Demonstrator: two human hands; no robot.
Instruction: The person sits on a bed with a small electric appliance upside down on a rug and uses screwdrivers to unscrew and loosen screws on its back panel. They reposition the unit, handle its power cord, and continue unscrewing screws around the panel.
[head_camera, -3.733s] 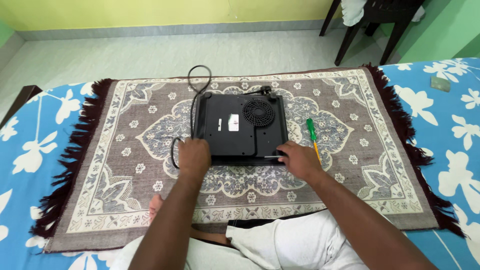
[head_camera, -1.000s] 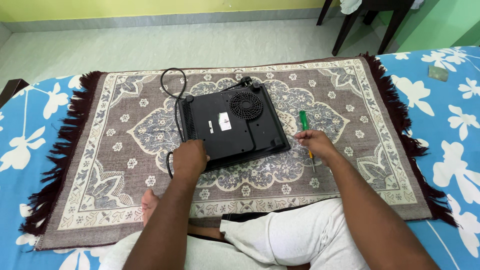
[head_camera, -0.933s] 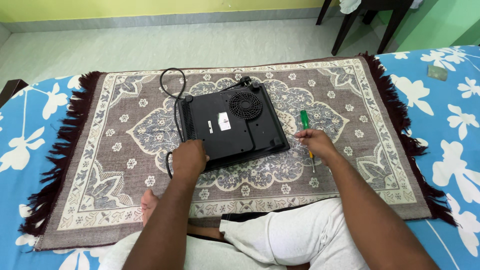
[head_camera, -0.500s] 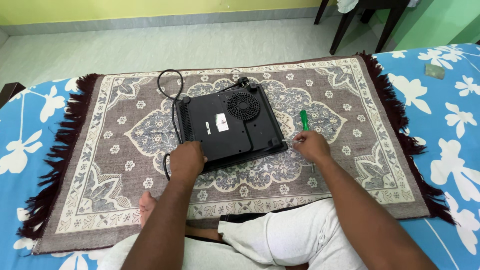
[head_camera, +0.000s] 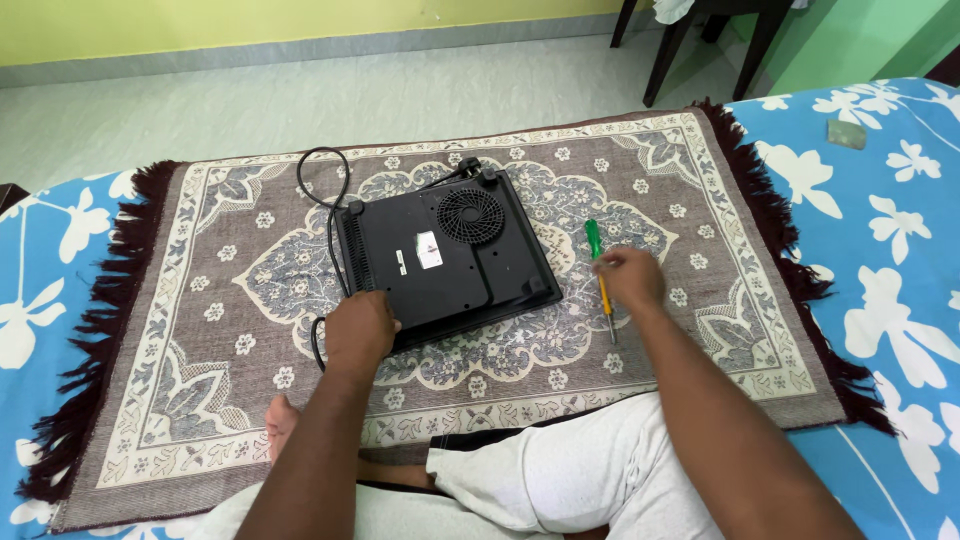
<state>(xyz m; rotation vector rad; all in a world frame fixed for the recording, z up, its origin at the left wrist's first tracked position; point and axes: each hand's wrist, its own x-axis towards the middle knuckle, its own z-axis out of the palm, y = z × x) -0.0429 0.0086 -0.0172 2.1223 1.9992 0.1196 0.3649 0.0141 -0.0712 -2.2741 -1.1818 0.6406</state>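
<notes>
Black induction cooktop (head_camera: 448, 258) lies upside down at center of frame on a patterned grey/cream rug (head_camera: 700, 200), round fan grille toward its upper right, white label near its middle. Its black cord (head_camera: 325, 195) loops off the upper-left corner and down along the left edge. Left hand (head_camera: 360, 328) closed over the cooktop's lower-left corner, gripping the edge. Right hand (head_camera: 628, 277) sits right of center, just beside the cooktop, fingers curled onto a screwdriver (head_camera: 598, 272) w/ green handle and yellow shank lying on the rug; can't tell if it's fully gripped. Rug rests on a blue floral sheet (head_camera: 890, 250). Dark chair legs (head_camera: 690, 40) at upper right. Person's bare foot (head_camera: 282, 425) shows lower left.
</notes>
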